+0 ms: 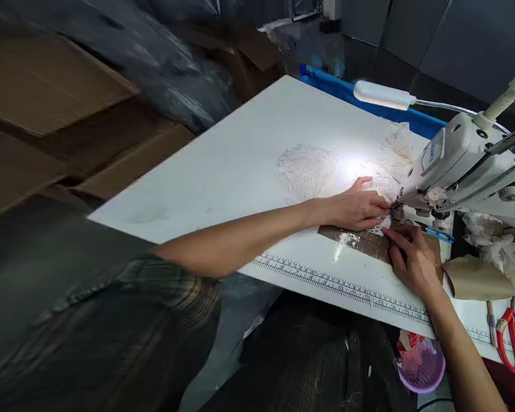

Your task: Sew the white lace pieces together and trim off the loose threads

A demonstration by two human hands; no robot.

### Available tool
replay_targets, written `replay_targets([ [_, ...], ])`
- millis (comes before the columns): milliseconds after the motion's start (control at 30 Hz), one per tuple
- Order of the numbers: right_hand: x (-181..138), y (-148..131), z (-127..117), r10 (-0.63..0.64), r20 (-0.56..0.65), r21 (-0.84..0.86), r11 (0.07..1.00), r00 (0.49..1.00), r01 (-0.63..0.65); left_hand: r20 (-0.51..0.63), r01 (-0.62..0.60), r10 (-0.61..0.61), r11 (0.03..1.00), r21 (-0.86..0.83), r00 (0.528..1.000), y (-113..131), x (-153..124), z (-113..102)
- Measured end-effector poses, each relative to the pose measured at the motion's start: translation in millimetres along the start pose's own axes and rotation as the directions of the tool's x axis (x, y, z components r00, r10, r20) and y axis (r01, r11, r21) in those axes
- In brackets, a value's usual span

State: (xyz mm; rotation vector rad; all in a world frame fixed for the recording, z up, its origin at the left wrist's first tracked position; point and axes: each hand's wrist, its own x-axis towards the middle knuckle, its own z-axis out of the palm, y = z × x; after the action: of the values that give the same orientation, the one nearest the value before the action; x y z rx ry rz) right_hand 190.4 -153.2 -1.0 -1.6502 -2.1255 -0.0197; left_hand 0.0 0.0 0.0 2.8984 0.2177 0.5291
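My left hand (354,206) lies on the white sewing table (223,171), fingers pressed together on white lace fabric (380,189) right at the needle of the white sewing machine (463,166). My right hand (409,257) rests just in front of the needle on the metal plate (360,240), its fingers pinching the edge of the same lace. A second lace piece (304,169) lies flat to the left of my left hand. The machine's lamp (381,94) lights the spot brightly.
Small blue snips (438,233) lie beside the needle. Red-handled scissors (510,343) and brown paper (476,277) sit at the right. A ruler strip (339,286) runs along the table's front edge. A purple basket (420,366) hangs below. Cardboard boxes (47,86) and dark plastic bags stand at the left.
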Motion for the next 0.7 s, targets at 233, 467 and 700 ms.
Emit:
replay_targets([
  [233, -2, 2, 4, 0.045, -0.011, 0.029, 0.999, 0.999, -0.045, -0.13, -0.036, 0.044, 0.997, 0.063, 0.991, 3, -1, 7],
  [467, -1, -2, 1, 0.06, 0.03, 0.002, 0.998, 0.998, -0.06, -0.193, -0.106, 0.129, 0.987, 0.122, 0.973, 10, 0, 6],
  [700, 1, -3, -2, 0.067, 0.077, -0.002, 0.998, 0.995, -0.067, -0.118, -0.074, 0.088, 0.991, 0.115, 0.989, 10, -3, 0],
])
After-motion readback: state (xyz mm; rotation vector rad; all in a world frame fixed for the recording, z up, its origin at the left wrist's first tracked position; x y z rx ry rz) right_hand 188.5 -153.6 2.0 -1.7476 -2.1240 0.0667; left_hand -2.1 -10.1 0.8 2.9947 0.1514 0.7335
